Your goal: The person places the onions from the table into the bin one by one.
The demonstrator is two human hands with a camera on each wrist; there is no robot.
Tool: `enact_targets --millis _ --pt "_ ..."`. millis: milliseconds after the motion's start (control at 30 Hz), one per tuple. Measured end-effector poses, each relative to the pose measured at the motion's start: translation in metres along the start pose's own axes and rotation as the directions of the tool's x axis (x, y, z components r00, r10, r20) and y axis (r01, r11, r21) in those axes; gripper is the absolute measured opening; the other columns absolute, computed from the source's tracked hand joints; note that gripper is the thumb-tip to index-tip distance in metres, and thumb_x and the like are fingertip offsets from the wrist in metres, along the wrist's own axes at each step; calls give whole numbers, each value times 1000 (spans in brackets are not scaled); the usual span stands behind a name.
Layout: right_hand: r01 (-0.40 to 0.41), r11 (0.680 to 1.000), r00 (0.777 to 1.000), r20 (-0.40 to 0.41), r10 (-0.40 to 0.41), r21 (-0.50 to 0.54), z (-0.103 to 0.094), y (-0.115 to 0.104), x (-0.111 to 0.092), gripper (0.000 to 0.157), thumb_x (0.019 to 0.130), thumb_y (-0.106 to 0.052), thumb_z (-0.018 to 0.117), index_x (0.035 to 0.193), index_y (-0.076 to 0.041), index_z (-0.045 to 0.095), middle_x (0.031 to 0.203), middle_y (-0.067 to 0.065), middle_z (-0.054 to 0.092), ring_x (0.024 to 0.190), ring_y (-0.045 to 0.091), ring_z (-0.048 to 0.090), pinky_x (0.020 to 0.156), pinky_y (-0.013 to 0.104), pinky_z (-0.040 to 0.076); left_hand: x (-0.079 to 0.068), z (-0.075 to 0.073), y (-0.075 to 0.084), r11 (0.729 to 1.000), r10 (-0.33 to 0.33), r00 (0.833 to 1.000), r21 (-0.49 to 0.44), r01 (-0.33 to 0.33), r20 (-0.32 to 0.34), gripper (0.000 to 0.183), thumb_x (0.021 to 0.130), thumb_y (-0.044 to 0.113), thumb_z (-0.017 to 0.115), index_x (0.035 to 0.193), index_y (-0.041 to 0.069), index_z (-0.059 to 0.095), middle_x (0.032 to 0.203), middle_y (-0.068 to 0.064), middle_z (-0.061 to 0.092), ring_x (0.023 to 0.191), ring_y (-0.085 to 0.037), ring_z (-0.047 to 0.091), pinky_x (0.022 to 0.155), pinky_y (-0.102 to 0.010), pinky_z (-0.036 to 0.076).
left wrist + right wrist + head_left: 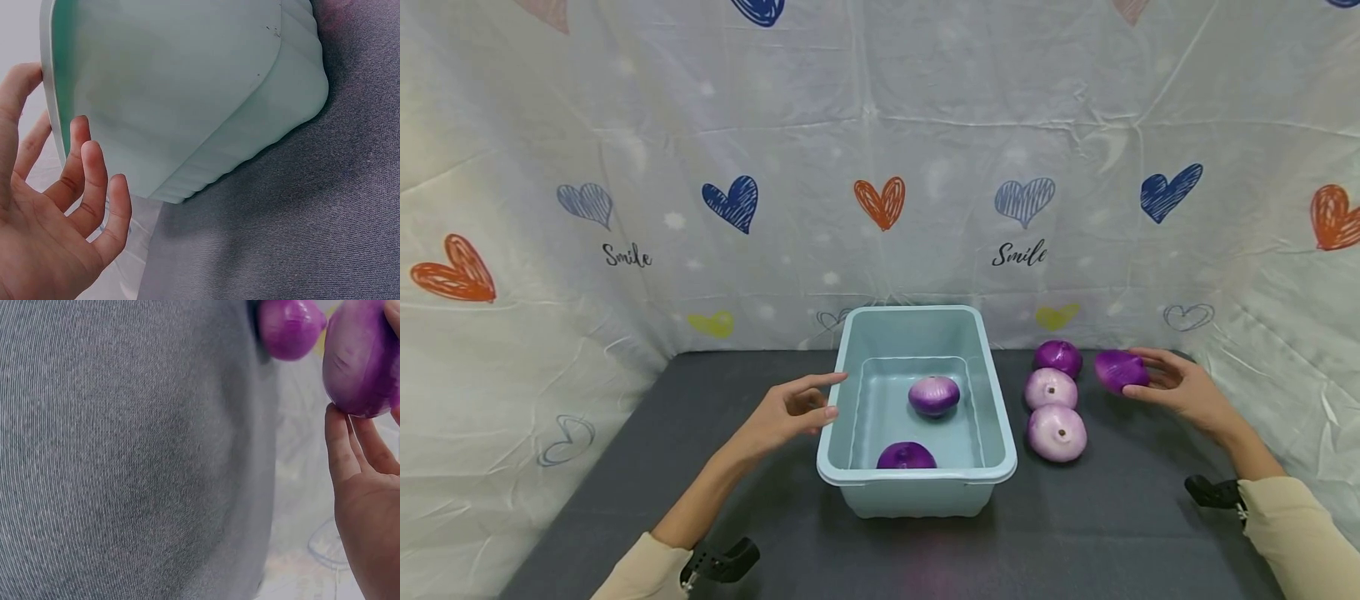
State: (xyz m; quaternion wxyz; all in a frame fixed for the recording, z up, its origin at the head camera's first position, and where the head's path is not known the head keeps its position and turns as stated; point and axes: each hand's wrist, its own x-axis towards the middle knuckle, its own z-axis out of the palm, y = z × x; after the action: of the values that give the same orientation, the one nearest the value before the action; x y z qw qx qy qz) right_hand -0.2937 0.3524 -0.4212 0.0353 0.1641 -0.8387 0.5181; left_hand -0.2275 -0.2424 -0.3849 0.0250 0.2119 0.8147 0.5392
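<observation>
My right hand (1187, 387) holds a purple onion (1122, 370) between thumb and fingertips, at the right of the table; the right wrist view shows this onion (362, 359) up close. By the left rim of a light blue plastic bin (917, 477) is my left hand (790, 408), index finger and thumb at the edge, the other fingers loosely bent. In the left wrist view that hand (56, 237) grips nothing. Inside the bin lie two onions, one paler (934, 395) near the middle and one dark purple (906, 456) partly hidden by the front rim.
Right of the bin, three onions form a row: a dark purple one (1058, 357) at the back, a pale one (1051, 389) in the middle and another pale one (1057, 432) in front. A dark cloth (1075, 533) covers the table. Behind hangs a white heart-print curtain (940, 150).
</observation>
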Motion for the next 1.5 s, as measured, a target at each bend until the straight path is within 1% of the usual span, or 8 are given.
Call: enact_targets --millis 233,467,667,867,1033,1233,1367,1500 --pt "26 999 1000 9 -27 24 5 -9 0 59 94 -7 75 146 3 48 140 25 47 110 -3 57 84 19 51 2 -2 -1 1000 -7 1000 10 7 12 51 98 19 71 147 14 57 98 -13 65 82 -32 66 77 -52 54" --pt "61 997 998 22 -62 45 11 -19 3 60 93 -4 76 146 1 50 135 9 54 113 0 58 88 19 50 1 -5 2 1000 -27 999 7 27 26 51 97 21 73 146 17 58 100 -14 66 84 -39 65 79 -50 54" --pt "98 994 994 40 -100 55 16 -27 5 61 91 -1 76 146 2 50 136 13 56 115 4 59 90 20 49 1 -5 4 1000 -25 999 11 25 30 52 98 22 72 147 16 57 99 -13 66 85 -43 64 78 -52 54" --pt "114 992 990 71 -118 60 23 -39 7 61 91 -1 77 146 0 51 138 15 56 115 8 60 90 22 50 1 -5 5 1000 -25 999 10 25 36 52 98 22 72 147 17 57 100 -13 66 85 -39 64 77 -47 54" --pt "119 989 985 116 -129 91 27 -47 12 62 91 -1 76 147 0 50 140 14 55 117 10 60 90 25 51 0 -5 5 1000 -22 999 8 22 36 52 98 21 72 147 16 57 99 -14 66 85 -41 63 77 -49 54" --pt "132 986 981 128 -145 101 32 -58 17 62 90 0 77 146 0 52 140 16 55 116 13 61 90 26 52 1 -4 5 999 -35 999 6 35 31 53 97 22 72 147 16 57 99 -14 65 87 -47 61 79 -53 53" --pt "148 984 977 143 -161 95 37 -64 21 62 90 -1 77 146 0 52 141 18 54 118 13 60 92 25 50 1 -4 5 999 -47 999 8 47 22 53 97 23 73 147 17 57 99 -14 65 88 -43 62 80 -56 53" --pt "162 980 971 160 -179 113 44 -70 28 61 90 -1 77 146 1 52 141 20 53 119 15 59 92 26 50 1 -3 4 999 -44 999 15 44 21 53 97 22 72 148 15 57 98 -14 65 87 -40 63 80 -53 53"
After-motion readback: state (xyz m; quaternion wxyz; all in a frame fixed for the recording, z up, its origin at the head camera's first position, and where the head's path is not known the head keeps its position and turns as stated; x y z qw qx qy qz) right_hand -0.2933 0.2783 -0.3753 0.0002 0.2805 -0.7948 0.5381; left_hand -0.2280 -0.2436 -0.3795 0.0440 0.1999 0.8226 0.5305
